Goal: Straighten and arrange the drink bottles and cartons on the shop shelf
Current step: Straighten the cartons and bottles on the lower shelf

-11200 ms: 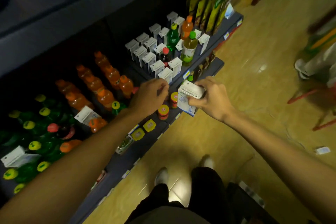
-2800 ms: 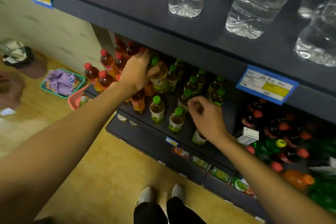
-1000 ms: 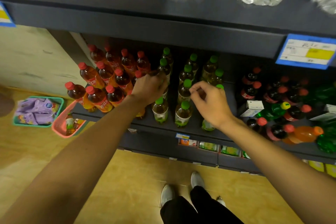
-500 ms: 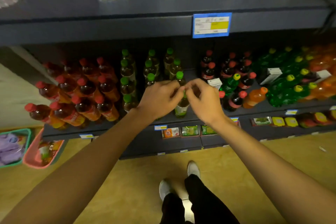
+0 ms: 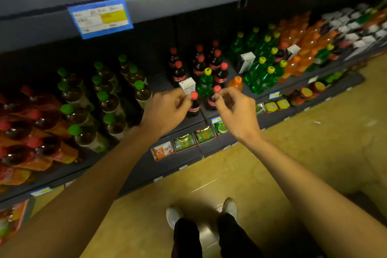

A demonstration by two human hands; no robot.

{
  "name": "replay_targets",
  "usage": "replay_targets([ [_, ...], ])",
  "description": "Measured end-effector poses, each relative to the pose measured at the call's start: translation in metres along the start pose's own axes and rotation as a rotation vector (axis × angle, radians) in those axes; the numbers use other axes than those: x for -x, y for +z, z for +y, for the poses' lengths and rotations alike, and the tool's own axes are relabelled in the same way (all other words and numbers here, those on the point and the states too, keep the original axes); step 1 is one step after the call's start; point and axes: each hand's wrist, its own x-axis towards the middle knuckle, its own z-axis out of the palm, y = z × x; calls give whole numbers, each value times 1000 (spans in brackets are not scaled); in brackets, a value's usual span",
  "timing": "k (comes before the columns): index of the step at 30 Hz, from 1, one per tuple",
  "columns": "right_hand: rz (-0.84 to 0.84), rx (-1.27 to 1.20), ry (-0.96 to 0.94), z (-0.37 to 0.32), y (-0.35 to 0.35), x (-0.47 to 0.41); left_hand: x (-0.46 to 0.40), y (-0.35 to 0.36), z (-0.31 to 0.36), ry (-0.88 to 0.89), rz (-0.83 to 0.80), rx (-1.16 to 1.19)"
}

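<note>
At the front edge of the dark grey shop shelf (image 5: 194, 120), your left hand (image 5: 165, 111) pinches the red cap of a small dark cola bottle (image 5: 193, 107), and your right hand (image 5: 235, 111) pinches the cap of a second dark cola bottle (image 5: 211, 101) just beside it. Both bottles stand upright. Directly behind the first cola bottle sits a small white drink carton (image 5: 187, 87), with a green plastic bottle with a yellow cap (image 5: 205, 84) next to it. Left of your left hand stand green-capped tea bottles (image 5: 109, 102); further left, red-capped ones (image 5: 41, 123).
</note>
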Motion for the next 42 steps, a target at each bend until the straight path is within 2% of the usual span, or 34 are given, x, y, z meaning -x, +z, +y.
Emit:
replay_targets([
  [6, 58, 39, 71, 60, -58, 1, -6, 40, 32, -23, -73, -41],
  [10, 48, 35, 69, 94, -89, -5, -5, 66, 50, -110, -146, -46],
  [15, -17, 39, 53, 131, -111, -18, -1, 93, 64, -250, -234, -83],
  [18, -62, 43, 40, 146, -114, -26, 2, 103, 69, -279, -232, -71],
  [30, -254, 90, -43, 140, -54, -100, -11, 79, 34, -463, -165, -94],
  [35, -303, 182, -51, 140, -21, -135, -13, 77, 17, -492, -85, -79],
  [42, -493, 431, -114, 150, 20, -153, -12, 84, 12, -545, -49, -66],
])
